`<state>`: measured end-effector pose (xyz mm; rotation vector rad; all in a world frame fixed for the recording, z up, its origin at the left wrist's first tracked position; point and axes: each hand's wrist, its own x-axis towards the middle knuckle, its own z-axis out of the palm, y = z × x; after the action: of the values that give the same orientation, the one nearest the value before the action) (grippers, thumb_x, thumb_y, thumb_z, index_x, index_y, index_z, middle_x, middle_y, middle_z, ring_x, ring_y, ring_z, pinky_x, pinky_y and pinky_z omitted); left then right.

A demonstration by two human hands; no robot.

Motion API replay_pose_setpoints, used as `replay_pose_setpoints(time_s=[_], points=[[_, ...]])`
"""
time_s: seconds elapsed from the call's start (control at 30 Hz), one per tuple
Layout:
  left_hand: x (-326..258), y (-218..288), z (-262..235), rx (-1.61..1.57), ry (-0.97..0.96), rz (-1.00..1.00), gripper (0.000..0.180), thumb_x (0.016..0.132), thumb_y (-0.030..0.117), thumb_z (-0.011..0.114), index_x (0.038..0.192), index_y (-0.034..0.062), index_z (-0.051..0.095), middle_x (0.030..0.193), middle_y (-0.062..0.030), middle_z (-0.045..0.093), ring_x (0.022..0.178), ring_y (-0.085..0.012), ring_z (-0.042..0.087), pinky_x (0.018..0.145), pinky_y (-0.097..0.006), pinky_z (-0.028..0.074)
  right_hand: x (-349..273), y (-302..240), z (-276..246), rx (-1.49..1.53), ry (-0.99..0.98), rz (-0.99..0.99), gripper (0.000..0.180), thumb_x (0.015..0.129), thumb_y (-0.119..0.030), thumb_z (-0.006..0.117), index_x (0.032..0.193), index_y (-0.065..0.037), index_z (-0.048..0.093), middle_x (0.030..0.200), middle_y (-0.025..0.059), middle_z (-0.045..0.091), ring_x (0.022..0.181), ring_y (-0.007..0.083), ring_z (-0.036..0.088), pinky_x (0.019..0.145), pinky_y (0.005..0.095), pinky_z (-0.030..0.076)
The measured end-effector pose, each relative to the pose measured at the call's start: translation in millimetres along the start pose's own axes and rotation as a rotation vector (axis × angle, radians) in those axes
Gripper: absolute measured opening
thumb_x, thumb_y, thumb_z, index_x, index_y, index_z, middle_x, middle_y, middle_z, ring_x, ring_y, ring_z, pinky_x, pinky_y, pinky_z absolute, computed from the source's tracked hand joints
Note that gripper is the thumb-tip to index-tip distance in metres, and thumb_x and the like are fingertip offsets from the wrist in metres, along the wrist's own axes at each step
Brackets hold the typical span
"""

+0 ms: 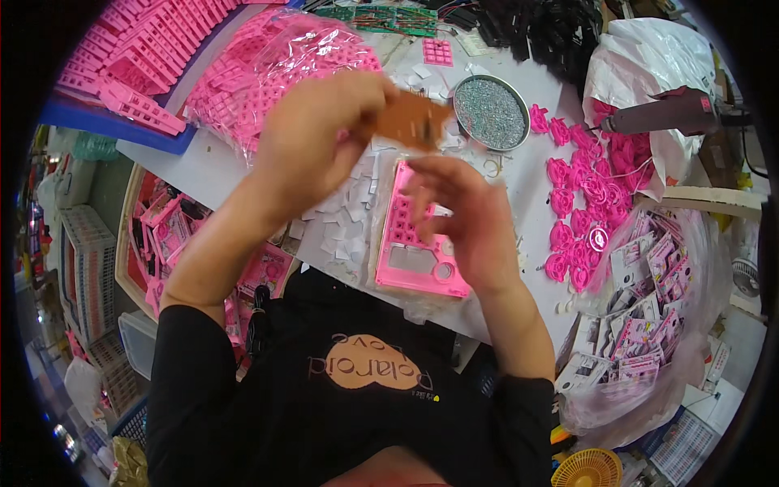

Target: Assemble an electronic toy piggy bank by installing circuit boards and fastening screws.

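Observation:
My left hand (315,130) pinches a brown circuit board (412,122) by its left edge, holding it above the table; motion smears the board. Below and to its right, my right hand (475,215) hovers with fingers apart and bent, nothing visible in them. Under that hand lies a pink plastic casing (418,282) with a window, a round hole and a grid of pink keys, partly covered by my fingers. Small white paper squares (345,215) are scattered left of the casing. Just beyond my right hand stands a round dish of small screws (491,114).
A clear bag of pink keypads (284,57) and a blue bin (154,134) of pink parts sit at far left. Coiled pink cords (580,211) lie right, near an electric screwdriver (665,112). A bag of printed packages (649,300) stands at right; green circuit boards (389,20) lie behind.

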<state>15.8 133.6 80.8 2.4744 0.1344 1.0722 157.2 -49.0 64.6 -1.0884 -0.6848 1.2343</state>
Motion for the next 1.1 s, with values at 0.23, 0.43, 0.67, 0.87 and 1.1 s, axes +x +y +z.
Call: replay_pose_setpoints(time_s=[0.23,0.43,0.67,0.87,1.1], points=[[-55,28,-11,-0.297,0.109,-0.298,0.04,0.075,0.001,0.069,0.114,0.0023,0.062,0.125,-0.0168,0.061,0.109,-0.0247,0.059,0.095,-0.039,0.046,14,17,-5,0.022,0.076,-0.067,0.028,0.1,-0.017,0.063,0.117,0.005,0.064,0.094,0.0056,0.068,0.079,0.0094,0.063,0.068,0.0254,0.05],[-78,27,5,-1.118,-0.125,-0.869,0.035,0.096,0.011,0.069,0.126,-0.0045,0.061,0.117,-0.0124,0.069,0.104,-0.0175,0.067,0.094,-0.035,0.053,9,23,-10,-0.155,0.089,-0.199,0.023,0.104,-0.018,0.058,0.11,0.003,0.066,0.092,0.0092,0.07,0.074,0.0115,0.063,0.059,0.0246,0.049],[-100,17,16,-1.31,0.113,-0.921,0.029,0.104,0.017,0.059,0.129,0.0026,0.058,0.119,-0.0123,0.07,0.098,-0.0195,0.071,0.08,-0.035,0.06,-2,33,-21,0.172,0.33,-0.173,0.029,0.108,-0.022,0.053,0.109,0.003,0.066,0.09,0.0134,0.07,0.065,0.0154,0.063,0.052,0.0259,0.05],[-87,30,24,-1.536,0.195,-1.036,0.045,0.103,0.031,0.055,0.136,0.0011,0.052,0.123,-0.0217,0.067,0.092,-0.0262,0.072,0.072,-0.037,0.059,0,42,-25,0.209,0.354,-0.039,0.025,0.104,-0.014,0.06,0.119,0.005,0.066,0.094,0.0125,0.071,0.066,0.0139,0.064,0.054,0.0243,0.05],[-85,25,35,-1.657,0.162,-0.903,0.05,0.101,0.046,0.047,0.123,0.0022,0.059,0.106,-0.0178,0.064,0.082,-0.0228,0.056,0.075,-0.036,0.045,12,57,-25,0.194,0.162,0.21,0.027,0.104,-0.015,0.058,0.119,0.005,0.066,0.092,0.0125,0.073,0.063,0.0132,0.065,0.051,0.0217,0.047]])
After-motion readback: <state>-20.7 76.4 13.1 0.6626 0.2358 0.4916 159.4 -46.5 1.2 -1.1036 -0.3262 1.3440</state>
